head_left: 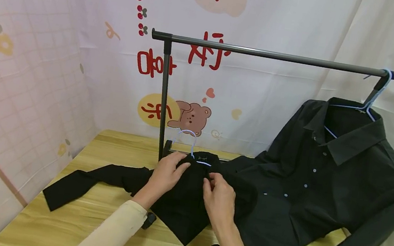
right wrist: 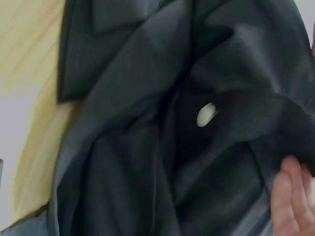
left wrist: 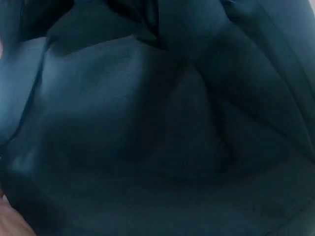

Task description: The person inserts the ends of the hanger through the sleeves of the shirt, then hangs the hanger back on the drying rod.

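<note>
- One black long-sleeved shirt (head_left: 183,212) lies on the wooden table (head_left: 107,211) before you, pale-blue hanger (head_left: 204,163) at its neck.
- Your left hand (head_left: 166,172) touches it, grip impossible to tell.
- Your right hand (head_left: 220,198) pinches its front.
- Right: button-up shirt (head_left: 349,180) on the rack (head_left: 268,54).

Your count: two pairs, one rack (head_left: 283,57)
At your left hand (head_left: 167,174) and right hand (head_left: 220,198), one shirt (head_left: 184,208) and one hanger (head_left: 204,163); beyond your right, a second shirt (head_left: 357,176) and second hanger (head_left: 367,107).

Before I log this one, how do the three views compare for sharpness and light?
Head: bright, fairly sharp, the bear print easily made out. Left wrist: dim and soft, dark cloth cast blue-green. Right wrist: softly blurred, though the pale button stands out.
</note>
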`<state>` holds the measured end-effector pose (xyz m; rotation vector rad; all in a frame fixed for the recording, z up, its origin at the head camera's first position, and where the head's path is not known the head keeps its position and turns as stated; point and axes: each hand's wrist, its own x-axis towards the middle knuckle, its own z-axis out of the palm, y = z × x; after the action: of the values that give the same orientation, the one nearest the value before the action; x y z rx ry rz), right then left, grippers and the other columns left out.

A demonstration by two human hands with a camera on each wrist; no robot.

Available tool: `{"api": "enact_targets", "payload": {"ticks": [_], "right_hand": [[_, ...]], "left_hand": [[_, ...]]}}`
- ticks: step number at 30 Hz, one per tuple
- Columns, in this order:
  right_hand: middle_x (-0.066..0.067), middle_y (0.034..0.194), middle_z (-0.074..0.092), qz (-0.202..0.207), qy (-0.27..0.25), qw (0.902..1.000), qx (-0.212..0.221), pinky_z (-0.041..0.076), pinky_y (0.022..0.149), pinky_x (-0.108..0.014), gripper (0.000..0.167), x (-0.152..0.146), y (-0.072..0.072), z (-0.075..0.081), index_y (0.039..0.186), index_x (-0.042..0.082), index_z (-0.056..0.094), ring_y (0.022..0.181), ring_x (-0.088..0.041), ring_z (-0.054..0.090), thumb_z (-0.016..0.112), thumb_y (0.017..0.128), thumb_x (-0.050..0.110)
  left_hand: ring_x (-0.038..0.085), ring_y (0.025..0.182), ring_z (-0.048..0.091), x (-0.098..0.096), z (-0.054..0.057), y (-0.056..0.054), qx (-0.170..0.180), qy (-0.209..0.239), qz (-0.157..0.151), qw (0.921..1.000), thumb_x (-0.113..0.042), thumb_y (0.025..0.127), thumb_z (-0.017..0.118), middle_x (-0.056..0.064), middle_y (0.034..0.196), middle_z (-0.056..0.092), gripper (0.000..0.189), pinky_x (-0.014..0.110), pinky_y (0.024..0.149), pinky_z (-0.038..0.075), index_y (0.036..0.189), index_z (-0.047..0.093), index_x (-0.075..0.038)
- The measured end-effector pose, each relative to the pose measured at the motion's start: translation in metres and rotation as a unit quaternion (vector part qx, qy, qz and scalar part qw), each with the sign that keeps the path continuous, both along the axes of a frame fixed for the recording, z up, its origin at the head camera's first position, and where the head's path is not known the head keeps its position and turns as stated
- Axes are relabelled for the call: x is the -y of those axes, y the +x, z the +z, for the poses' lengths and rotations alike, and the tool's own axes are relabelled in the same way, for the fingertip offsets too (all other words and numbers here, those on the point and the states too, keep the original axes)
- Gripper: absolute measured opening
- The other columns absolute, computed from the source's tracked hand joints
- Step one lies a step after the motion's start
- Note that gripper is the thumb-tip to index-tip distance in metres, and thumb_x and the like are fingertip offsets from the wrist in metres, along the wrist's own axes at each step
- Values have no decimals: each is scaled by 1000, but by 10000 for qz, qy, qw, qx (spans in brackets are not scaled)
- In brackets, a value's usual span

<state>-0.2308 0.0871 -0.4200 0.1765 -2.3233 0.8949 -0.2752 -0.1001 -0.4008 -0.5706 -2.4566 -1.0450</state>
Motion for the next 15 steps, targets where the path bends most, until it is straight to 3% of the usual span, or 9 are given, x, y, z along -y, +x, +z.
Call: {"api": "enact_targets", "payload": {"ticks": [3,6,8,11,13,15], "right_hand": [[-3,86,72,328,198,9987,-344,55,64,-36,14,1,1,-1,101,5,74,71,-16,67,71,93,16],[-4,89,69,-132,139,9963,-835,53,70,-40,11,-11,-2,-1,97,8,75,79,-21,66,69,94,17],[-9,97,67,-533,3,9935,-1008,49,79,-44,15,-23,-6,0,102,7,74,89,-28,63,68,95,19],[-17,117,64,-660,-107,9944,-823,39,95,-52,28,-40,-10,3,120,4,68,111,-37,57,64,98,21],[-19,127,62,-412,66,9981,-447,32,105,-56,37,-48,-12,7,130,2,63,120,-38,53,61,100,24],[-20,127,63,-30,338,9994,-55,26,110,-58,41,-53,-13,10,133,0,60,121,-37,56,60,101,25]], "left_hand": [[28,109,63,5,1,-1,314,111,-127,9994,-19,99,64,11,115,67,24,45,95,49,117,68,-4],[25,100,62,17,2,-2,759,551,-193,9954,-18,99,63,7,107,67,18,44,90,50,112,68,-6],[23,92,60,26,5,-4,1045,860,-260,9905,-18,100,62,6,100,65,15,43,85,50,109,67,-8],[22,87,57,36,11,-5,1365,1103,-355,9838,-21,101,60,6,95,64,16,41,82,49,109,66,-8],[22,88,58,41,14,-5,1487,1161,-437,9811,-22,101,60,7,96,65,18,40,83,48,111,66,-9],[23,88,58,43,16,-4,1573,1200,-533,9788,-22,101,60,9,96,65,18,39,82,48,111,66,-9]]}}
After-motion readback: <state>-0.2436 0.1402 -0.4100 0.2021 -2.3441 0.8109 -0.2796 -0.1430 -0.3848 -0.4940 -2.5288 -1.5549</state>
